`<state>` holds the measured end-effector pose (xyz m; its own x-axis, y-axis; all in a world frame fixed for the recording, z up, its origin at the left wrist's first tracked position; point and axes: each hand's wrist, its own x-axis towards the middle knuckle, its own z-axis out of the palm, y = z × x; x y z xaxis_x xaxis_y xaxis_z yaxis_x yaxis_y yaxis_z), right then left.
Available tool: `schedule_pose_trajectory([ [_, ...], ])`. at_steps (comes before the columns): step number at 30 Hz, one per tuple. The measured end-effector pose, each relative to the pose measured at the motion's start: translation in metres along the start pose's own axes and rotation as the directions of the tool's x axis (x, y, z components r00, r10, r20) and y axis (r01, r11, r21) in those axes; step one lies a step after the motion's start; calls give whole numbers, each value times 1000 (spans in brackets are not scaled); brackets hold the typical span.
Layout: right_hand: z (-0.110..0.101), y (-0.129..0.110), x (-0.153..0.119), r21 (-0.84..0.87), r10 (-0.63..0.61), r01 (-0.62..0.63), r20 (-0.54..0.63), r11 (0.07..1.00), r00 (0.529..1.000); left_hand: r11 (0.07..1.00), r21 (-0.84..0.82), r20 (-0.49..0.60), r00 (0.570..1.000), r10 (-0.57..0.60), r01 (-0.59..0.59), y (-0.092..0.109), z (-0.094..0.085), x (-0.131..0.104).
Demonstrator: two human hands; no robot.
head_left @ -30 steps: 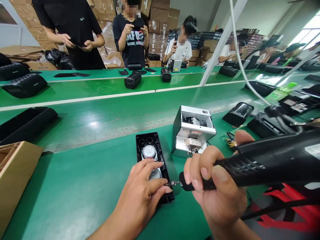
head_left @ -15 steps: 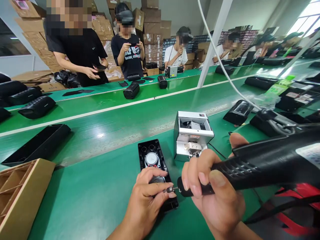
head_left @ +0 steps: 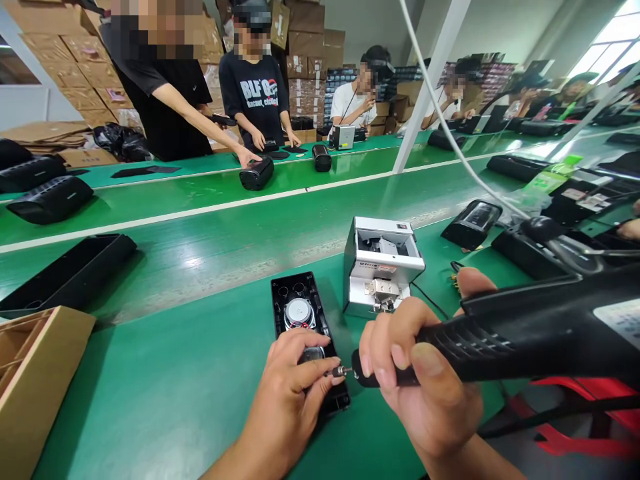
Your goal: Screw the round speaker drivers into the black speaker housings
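My right hand (head_left: 425,380) is wrapped round a black electric screwdriver (head_left: 530,327), which lies nearly level and points left. Its thin bit ends at a small dark metal piece (head_left: 341,371) pinched between the thumb and fingertips of my left hand (head_left: 287,393). Under my left hand rests a black speaker housing (head_left: 280,300), open side up, on the green table. A round silver driver (head_left: 299,312) with red wires shows in its upper half; a second driver is mostly hidden by my fingers.
A white screw-feeding machine (head_left: 384,260) stands behind the housing. Left are a cardboard divider box (head_left: 55,380) and a black open shell (head_left: 67,273). A white cable (head_left: 450,143) hangs at right. Beyond the belt, a person's hand (head_left: 247,157) touches a black speaker (head_left: 257,175).
The view has shifted slightly. My hands keep the same grips. Across the belt, one person has reached out to a speaker, and another has lowered both hands to the table.
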<state>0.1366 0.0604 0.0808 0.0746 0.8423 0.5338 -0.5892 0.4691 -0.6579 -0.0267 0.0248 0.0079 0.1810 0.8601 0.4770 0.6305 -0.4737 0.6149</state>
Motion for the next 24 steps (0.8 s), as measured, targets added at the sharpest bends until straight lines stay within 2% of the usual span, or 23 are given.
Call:
schedule_pose_trajectory([
  [7,-3,4,-2,8,-9,9,38,1000,999,998,58,97,995,-30,25,3,0,-1],
  [12,-3,4,-3,-17,-38,40,116,999,993,998,64,160,986,-36,26,3,-1,2],
  [16,-6,11,-8,-29,-18,23,138,999,990,999,30,198,980,-17,12,7,-11,3],
  [20,-12,21,-16,-98,-12,28,161,995,987,1000,-10,176,984,-16,18,1,-28,4],
  [24,-17,29,-24,-176,22,9,174,984,984,976,99,67,978,-199,192,-15,-26,6],
])
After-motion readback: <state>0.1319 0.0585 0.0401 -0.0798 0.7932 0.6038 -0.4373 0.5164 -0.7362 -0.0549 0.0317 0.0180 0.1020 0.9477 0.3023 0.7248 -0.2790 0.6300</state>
